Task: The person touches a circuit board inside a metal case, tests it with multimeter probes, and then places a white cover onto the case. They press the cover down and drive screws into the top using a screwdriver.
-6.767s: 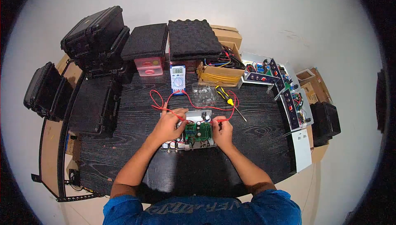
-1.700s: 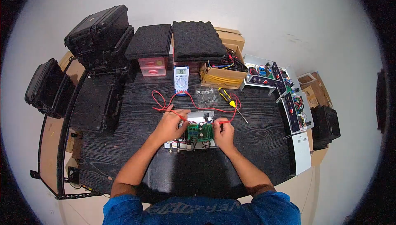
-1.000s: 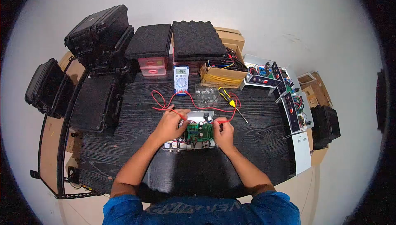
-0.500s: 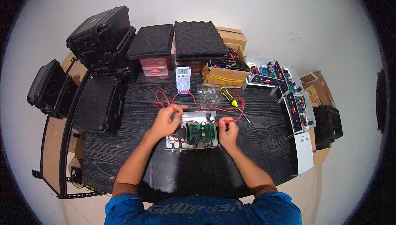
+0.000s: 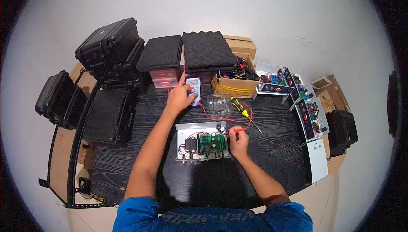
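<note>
My left hand [image 5: 180,97] is at the multimeter [image 5: 194,88], its fingers over the meter's left side and dial, with a red probe held in them. My right hand [image 5: 238,141] is closed on a red probe [image 5: 240,129] beside the right edge of an open metal enclosure [image 5: 182,134]. Inside the enclosure sit a green circuit board [image 5: 213,142] and a black transformer [image 5: 191,144] with wires. Red leads run from the meter across the table. A yellow and black screwdriver [image 5: 240,106] lies next to a clear compartment box of small parts [image 5: 219,106].
Black cases [image 5: 108,115] stand on the left. Behind are red drawers [image 5: 164,79], black foam [image 5: 207,50] and a cardboard box of cables [image 5: 233,87]. Other opened units [image 5: 276,88] stand on the right, near a white panel [image 5: 317,159].
My left hand has moved from the enclosure up to the multimeter, taking a probe with it, and the transformer is uncovered. The view has shifted slightly. My right hand remains by the enclosure.
</note>
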Available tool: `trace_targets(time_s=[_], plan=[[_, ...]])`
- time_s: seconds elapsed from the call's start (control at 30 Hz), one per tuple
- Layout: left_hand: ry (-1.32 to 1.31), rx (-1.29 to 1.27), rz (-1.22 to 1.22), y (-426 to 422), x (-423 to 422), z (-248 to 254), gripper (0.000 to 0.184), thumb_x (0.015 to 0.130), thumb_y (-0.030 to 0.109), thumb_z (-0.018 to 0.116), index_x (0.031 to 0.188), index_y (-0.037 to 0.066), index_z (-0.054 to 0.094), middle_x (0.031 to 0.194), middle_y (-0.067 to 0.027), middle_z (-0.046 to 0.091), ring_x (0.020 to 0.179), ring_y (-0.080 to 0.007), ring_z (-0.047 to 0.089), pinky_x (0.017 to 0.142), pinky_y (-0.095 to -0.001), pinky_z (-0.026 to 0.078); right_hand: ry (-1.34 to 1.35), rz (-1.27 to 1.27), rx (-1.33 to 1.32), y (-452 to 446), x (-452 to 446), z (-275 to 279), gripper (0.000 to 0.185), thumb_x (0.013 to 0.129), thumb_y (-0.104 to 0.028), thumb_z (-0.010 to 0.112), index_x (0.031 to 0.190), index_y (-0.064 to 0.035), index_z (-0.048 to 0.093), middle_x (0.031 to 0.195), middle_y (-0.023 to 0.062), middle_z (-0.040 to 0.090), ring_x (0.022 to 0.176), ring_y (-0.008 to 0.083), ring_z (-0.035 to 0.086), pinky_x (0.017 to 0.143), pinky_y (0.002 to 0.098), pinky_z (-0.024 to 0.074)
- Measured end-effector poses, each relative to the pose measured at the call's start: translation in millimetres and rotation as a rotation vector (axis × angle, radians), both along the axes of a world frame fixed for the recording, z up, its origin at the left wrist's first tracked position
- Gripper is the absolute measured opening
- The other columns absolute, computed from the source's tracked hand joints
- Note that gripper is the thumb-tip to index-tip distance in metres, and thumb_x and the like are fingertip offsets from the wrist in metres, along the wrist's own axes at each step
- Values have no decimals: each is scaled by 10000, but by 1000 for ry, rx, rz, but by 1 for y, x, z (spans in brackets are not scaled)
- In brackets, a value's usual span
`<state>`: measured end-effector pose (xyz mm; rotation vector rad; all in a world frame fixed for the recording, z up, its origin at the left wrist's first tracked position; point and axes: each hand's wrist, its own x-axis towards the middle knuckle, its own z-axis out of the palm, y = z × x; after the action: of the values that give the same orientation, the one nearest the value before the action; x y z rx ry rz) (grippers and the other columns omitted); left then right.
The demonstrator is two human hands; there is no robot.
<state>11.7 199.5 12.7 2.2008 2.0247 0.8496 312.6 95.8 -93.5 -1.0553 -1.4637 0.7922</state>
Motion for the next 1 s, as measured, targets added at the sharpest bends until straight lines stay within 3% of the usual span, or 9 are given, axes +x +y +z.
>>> trace_targets(time_s=[0.2,0.4,0.7,0.8,1.0], plan=[[153,-130,-9,13,0,-4,454,836,397,834,1052,4,766,1673,-229,363,1009,-444,738,919,-517,593,-43,1,28,-1,0,5,213,1064,-218,650,1009,-14,674,834,41,689,708,71,627,647,272,525],[172,-62,37,12,0,-12,441,791,391,867,1017,20,794,1684,-218,352,988,-438,747,923,-510,597,-80,10,5,-4,1,12,221,1065,-225,650,1010,-12,674,849,66,709,738,103,681,674,282,549],[73,-105,-99,10,1,3,296,746,310,879,762,46,746,1643,-219,416,949,-420,752,931,-480,599,-80,13,15,-1,1,5,214,1060,-216,658,1004,-10,672,837,65,709,729,113,698,679,293,557],[118,-68,-48,4,5,2,298,755,299,879,757,35,741,1631,-225,428,956,-422,752,929,-481,597,-74,17,17,-2,1,6,209,1059,-211,658,1002,-11,671,824,58,705,723,108,695,670,288,550],[101,-116,-42,2,4,-2,310,808,273,848,963,17,770,1682,-244,317,1021,-441,742,955,-515,588,-68,27,-22,-4,2,8,204,1055,-209,664,1006,-12,673,819,44,700,728,87,683,660,280,539]])
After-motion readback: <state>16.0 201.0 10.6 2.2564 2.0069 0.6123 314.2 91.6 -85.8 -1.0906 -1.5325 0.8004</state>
